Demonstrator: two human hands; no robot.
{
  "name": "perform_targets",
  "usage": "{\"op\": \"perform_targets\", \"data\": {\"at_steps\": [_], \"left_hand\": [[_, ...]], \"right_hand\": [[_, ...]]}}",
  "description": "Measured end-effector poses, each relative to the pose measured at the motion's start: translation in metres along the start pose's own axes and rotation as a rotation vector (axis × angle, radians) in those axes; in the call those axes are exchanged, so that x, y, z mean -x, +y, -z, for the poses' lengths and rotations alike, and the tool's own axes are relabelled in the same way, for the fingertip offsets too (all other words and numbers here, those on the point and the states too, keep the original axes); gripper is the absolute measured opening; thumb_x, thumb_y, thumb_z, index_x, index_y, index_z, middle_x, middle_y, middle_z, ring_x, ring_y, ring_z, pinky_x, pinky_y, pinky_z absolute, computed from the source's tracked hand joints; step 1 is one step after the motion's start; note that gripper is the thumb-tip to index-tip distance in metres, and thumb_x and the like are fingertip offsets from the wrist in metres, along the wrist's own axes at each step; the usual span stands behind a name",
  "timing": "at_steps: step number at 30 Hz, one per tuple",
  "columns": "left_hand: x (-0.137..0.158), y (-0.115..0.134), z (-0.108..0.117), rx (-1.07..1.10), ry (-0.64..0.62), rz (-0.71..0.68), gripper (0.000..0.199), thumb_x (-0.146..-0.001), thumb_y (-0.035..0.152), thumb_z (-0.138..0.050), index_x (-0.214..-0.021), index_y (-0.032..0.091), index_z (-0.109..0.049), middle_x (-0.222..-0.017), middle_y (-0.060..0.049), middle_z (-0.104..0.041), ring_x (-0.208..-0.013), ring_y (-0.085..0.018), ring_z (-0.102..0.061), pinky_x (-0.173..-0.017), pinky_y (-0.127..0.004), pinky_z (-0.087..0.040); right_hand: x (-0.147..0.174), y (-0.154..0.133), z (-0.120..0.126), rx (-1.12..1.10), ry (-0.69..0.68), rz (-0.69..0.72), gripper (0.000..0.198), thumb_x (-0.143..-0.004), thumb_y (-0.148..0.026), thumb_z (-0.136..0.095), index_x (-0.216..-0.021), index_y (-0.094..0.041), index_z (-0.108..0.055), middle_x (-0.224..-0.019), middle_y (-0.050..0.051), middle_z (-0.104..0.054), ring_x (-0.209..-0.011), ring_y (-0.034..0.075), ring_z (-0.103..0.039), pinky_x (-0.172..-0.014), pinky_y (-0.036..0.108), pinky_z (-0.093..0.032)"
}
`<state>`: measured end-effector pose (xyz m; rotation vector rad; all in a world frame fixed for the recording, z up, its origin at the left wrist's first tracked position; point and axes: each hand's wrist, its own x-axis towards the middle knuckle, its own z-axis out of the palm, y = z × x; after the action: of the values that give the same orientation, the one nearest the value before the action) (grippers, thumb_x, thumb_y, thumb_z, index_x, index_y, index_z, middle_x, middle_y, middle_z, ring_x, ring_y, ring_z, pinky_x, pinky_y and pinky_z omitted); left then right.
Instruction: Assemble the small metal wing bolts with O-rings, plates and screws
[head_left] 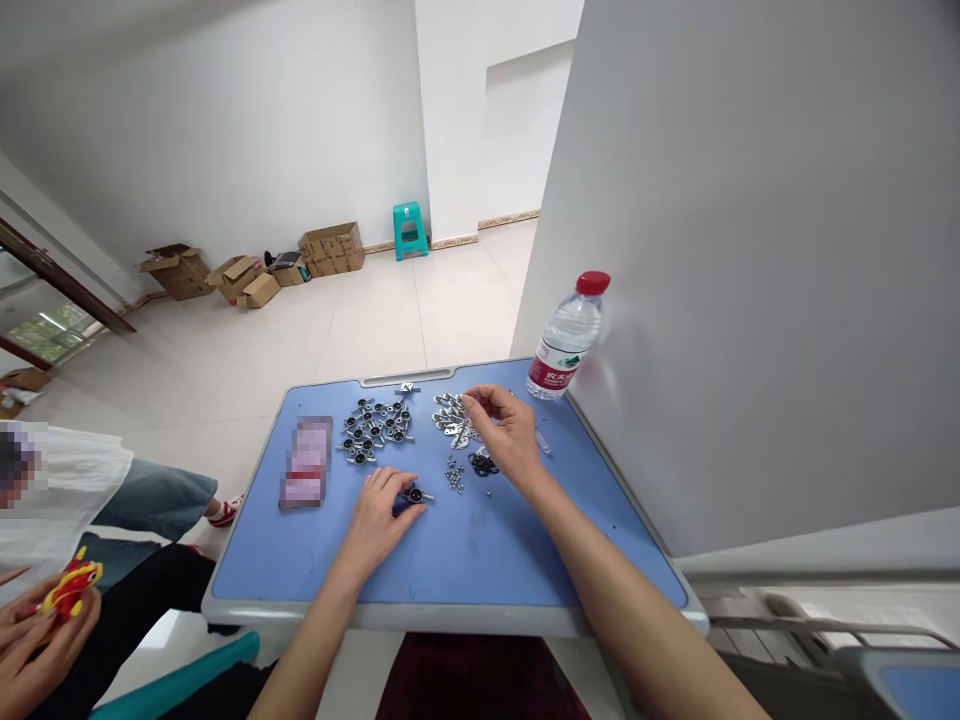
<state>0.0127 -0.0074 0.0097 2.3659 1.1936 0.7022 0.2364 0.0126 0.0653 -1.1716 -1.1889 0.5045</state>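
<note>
My left hand [379, 515] rests on the blue table with its thumb and fingers closed around a small metal part with a round black centre [417, 495]. My right hand [510, 432] is over a pile of flat silver metal pieces [454, 425], thumb and forefinger pinched together; what is between them is too small to make out. Just below that hand lies a cluster of black rings [483, 462]. Small silver balls [454, 474] are scattered between my two hands. Several more of the black-centred metal parts [367, 420] are grouped beyond my left hand.
A phone [306, 462] lies on the table's left side. A water bottle with a red cap [564, 340] stands at the far right corner beside a grey panel [750, 280]. At left, another person's hands [52, 630] hold a red and yellow toy [73, 588]. Cardboard boxes [330, 250] and a teal stool [410, 230] stand along the wall.
</note>
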Motion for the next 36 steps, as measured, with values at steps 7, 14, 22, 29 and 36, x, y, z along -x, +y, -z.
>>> {"op": "perform_targets", "data": {"at_steps": [7,14,22,29,36], "left_hand": [[0.000,0.001,-0.003,0.005,-0.009,0.023,0.025,-0.086,0.018,-0.065,-0.110,0.021,-0.057,-0.097,-0.004,-0.062,-0.093,-0.024,-0.057,-0.084,-0.041,-0.046],[-0.001,0.005,-0.001,0.034,-0.014,0.050,0.025,-0.086,0.016,-0.062,-0.110,0.022,-0.058,-0.098,-0.005,-0.063,-0.095,-0.025,-0.058,-0.085,-0.042,-0.046],[0.000,0.006,0.000,0.017,-0.020,0.040,0.026,-0.086,0.014,-0.060,-0.110,0.022,-0.059,-0.099,-0.004,-0.063,-0.093,-0.024,-0.058,-0.084,-0.039,-0.046],[0.000,0.003,-0.003,-0.002,-0.034,0.027,0.019,-0.087,0.016,-0.059,-0.104,0.023,-0.061,-0.102,-0.004,-0.063,-0.095,-0.024,-0.057,-0.084,-0.039,-0.045],[-0.002,0.007,-0.001,0.030,-0.050,0.043,0.019,-0.084,0.016,-0.061,-0.103,0.023,-0.062,-0.101,-0.004,-0.064,-0.095,-0.024,-0.059,-0.086,-0.041,-0.045]], "right_hand": [[0.002,0.006,-0.002,0.093,-0.037,0.022,0.019,-0.085,-0.036,-0.056,-0.077,-0.019,-0.060,-0.062,-0.003,-0.053,-0.055,0.012,-0.047,-0.054,0.025,-0.041],[0.002,0.009,0.000,0.112,-0.059,-0.024,0.022,-0.087,-0.040,-0.055,-0.081,-0.020,-0.061,-0.063,-0.002,-0.053,-0.054,0.012,-0.047,-0.054,0.025,-0.041],[-0.003,0.006,0.006,0.135,-0.054,-0.034,0.022,-0.087,-0.040,-0.054,-0.080,-0.020,-0.060,-0.064,-0.003,-0.053,-0.055,0.013,-0.050,-0.055,0.025,-0.042],[-0.018,0.019,0.022,0.212,-0.109,-0.175,0.030,-0.091,-0.043,-0.043,-0.093,-0.019,-0.061,-0.056,-0.004,-0.052,-0.053,0.016,-0.055,-0.054,0.026,-0.041],[-0.019,0.020,0.026,0.307,-0.186,-0.134,0.024,-0.085,-0.040,-0.050,-0.081,-0.020,-0.062,-0.064,-0.001,-0.056,-0.056,0.014,-0.047,-0.052,0.026,-0.035]]}}
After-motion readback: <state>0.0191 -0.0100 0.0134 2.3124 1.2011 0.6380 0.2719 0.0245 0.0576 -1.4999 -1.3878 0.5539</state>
